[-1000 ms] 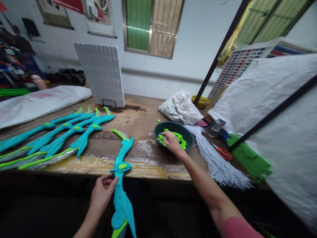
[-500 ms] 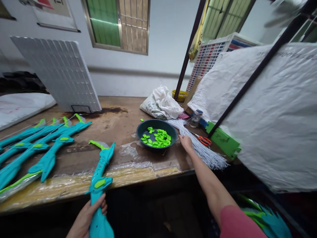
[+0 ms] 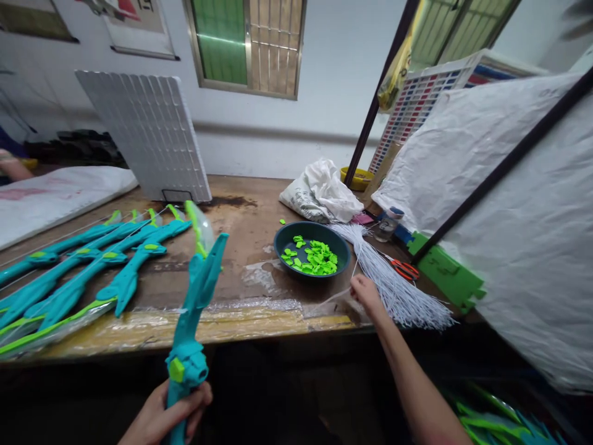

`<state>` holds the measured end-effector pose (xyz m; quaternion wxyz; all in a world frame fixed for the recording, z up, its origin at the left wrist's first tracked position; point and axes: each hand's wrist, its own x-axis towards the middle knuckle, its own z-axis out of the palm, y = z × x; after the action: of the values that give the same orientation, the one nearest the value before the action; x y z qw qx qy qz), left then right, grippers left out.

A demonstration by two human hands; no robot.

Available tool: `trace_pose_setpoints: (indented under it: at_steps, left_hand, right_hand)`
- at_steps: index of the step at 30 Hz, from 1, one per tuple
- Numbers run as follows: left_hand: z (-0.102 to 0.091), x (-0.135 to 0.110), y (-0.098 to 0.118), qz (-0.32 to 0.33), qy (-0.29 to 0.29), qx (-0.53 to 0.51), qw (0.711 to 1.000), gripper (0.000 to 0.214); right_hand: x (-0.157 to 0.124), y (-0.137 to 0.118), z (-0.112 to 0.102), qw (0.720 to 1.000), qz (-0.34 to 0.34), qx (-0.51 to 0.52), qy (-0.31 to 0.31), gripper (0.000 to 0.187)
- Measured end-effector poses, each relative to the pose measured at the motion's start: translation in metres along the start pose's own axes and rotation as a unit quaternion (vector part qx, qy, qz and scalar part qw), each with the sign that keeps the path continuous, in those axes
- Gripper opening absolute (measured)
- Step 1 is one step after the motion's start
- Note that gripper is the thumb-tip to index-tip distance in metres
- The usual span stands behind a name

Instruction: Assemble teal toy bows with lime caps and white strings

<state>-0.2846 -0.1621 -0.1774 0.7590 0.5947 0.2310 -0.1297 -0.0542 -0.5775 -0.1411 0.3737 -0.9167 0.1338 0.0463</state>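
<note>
My left hand [image 3: 183, 408] is wrapped around the grip of a teal toy bow [image 3: 189, 315] with a light-green tip, held upright in front of the table edge. Between the pinched fingers of my right hand [image 3: 365, 292] is a thin white string [image 3: 334, 298], its loose end trailing left over the tabletop. Just right of that hand lies a bundle of white strings [image 3: 393, 287], tied near its far end. A dark round bowl [image 3: 341, 240] with small bright-green plastic pieces [image 3: 319, 256] stands beyond the hand.
Several more teal bows [image 3: 134, 266] lie on the left of the table. Orange-handled scissors [image 3: 404, 269], a jar [image 3: 389, 224] and a green block [image 3: 445, 272] sit to the right. A white bag [image 3: 319, 191] is behind the bowl; a ridged white panel [image 3: 148, 133] stands at back left.
My right hand has drawn a string out of the bundle, moving toward me. My left hand has raised and turned the toy bow. The view has swung slightly left.
</note>
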Motion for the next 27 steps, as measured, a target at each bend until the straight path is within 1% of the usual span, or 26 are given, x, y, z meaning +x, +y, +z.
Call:
trace_pose_setpoints:
  at_steps: [1, 3, 5, 6, 7, 8, 10, 12, 13, 14, 16, 17, 18, 19, 21, 23, 25, 27]
  left_hand:
    - [0.003, 0.000, 0.003, -0.010, -0.029, 0.004, 1.000, 0.052]
    - [0.015, 0.003, 0.006, -0.029, -0.107, -0.004, 0.994, 0.055]
    - [0.028, 0.009, 0.007, -0.039, -0.182, -0.021, 0.982, 0.055]
    - [0.034, 0.013, 0.007, -0.045, -0.209, -0.036, 0.976, 0.054]
    - [0.039, 0.017, 0.007, -0.049, -0.224, -0.055, 0.972, 0.053]
    - [0.042, 0.019, 0.006, -0.049, -0.231, -0.074, 0.969, 0.052]
    - [0.041, 0.020, 0.007, -0.035, -0.231, -0.088, 0.968, 0.041]
    - [0.033, 0.016, 0.008, -0.016, -0.234, -0.072, 0.969, 0.034]
    - [0.029, 0.012, 0.010, -0.008, -0.240, -0.059, 0.969, 0.034]
    - [0.024, 0.008, 0.010, -0.006, -0.251, -0.047, 0.967, 0.035]
    - [0.018, -0.001, 0.010, -0.015, -0.270, -0.022, 0.962, 0.035]
    - [0.016, -0.005, 0.008, -0.023, -0.276, -0.008, 0.961, 0.036]
    - [0.015, -0.008, 0.004, -0.032, -0.278, 0.003, 0.960, 0.038]
    - [0.015, -0.011, 0.000, -0.044, -0.278, 0.011, 0.959, 0.040]
    - [0.014, -0.016, -0.012, -0.070, -0.282, 0.023, 0.957, 0.043]
    - [0.011, -0.020, -0.023, -0.089, -0.284, 0.032, 0.954, 0.044]
    - [0.006, -0.024, -0.031, -0.100, -0.250, 0.035, 0.963, 0.044]
    - [0.002, -0.030, -0.035, -0.102, -0.190, 0.024, 0.976, 0.047]
  right_hand:
    - [-0.030, -0.004, 0.015, 0.998, -0.037, 0.021, -0.046, 0.024]
    - [-0.094, -0.016, 0.052, 0.981, -0.115, 0.060, -0.146, 0.023]
    - [-0.152, -0.030, 0.091, 0.947, -0.186, 0.080, -0.250, 0.022]
    - [-0.175, -0.037, 0.108, 0.927, -0.215, 0.085, -0.297, 0.019]
    - [-0.194, -0.042, 0.122, 0.904, -0.241, 0.087, -0.343, 0.016]
    - [-0.207, -0.046, 0.133, 0.883, -0.259, 0.092, -0.380, 0.014]
    - [-0.218, -0.049, 0.147, 0.846, -0.249, 0.122, -0.455, 0.011]
    - [-0.214, -0.049, 0.153, 0.819, -0.199, 0.161, -0.514, 0.012]
    - [-0.210, -0.051, 0.154, 0.806, -0.161, 0.197, -0.535, 0.018]
    - [-0.205, -0.054, 0.156, 0.793, -0.119, 0.247, -0.544, 0.028]
    - [-0.196, -0.064, 0.162, 0.761, -0.032, 0.365, -0.535, 0.048]
    - [-0.192, -0.070, 0.166, 0.744, 0.012, 0.418, -0.522, 0.051]
    - [-0.189, -0.076, 0.171, 0.731, 0.051, 0.456, -0.505, 0.050]
    - [-0.186, -0.081, 0.175, 0.725, 0.082, 0.478, -0.489, 0.047]
    - [-0.180, -0.087, 0.183, 0.728, 0.128, 0.501, -0.450, 0.046]
    - [-0.173, -0.087, 0.188, 0.732, 0.163, 0.532, -0.393, 0.051]
    - [-0.165, -0.084, 0.189, 0.740, 0.179, 0.554, -0.336, 0.053]
    - [-0.160, -0.081, 0.188, 0.750, 0.184, 0.564, -0.293, 0.055]
